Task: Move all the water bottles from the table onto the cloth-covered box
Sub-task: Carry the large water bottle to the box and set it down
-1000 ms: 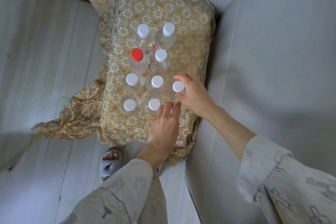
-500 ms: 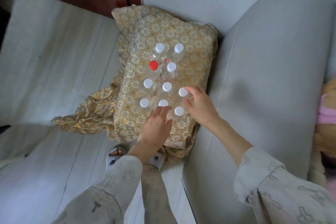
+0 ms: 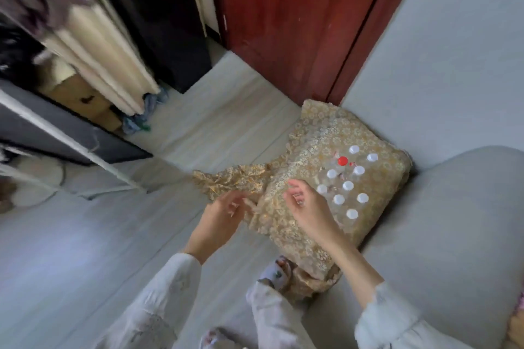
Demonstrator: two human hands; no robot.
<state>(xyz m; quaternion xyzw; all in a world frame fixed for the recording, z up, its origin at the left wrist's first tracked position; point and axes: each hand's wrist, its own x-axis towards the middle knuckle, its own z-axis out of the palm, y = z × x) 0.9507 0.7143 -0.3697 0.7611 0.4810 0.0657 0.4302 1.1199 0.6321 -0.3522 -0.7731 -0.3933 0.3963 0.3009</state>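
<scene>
- Nine white-capped water bottles [image 3: 351,214]
- One red-capped water bottle [image 3: 342,160]
- One cloth-covered box [image 3: 380,178]
- Two hands: left hand [image 3: 219,217], right hand [image 3: 307,208]
- Two slippers [image 3: 276,273]

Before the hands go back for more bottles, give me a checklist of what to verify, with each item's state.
1. Left hand free: ok, holds nothing.
2. Right hand free: ok, fingers relaxed, no grip on a bottle.
3. Bottles upright on the cloth-covered box: ok, ten caps show.
4. Red-capped bottle among them: ok.
5. Room left on the box: ok, bare cloth at the near end.
6. Bottles left on the table: cannot tell, table out of view.
</scene>
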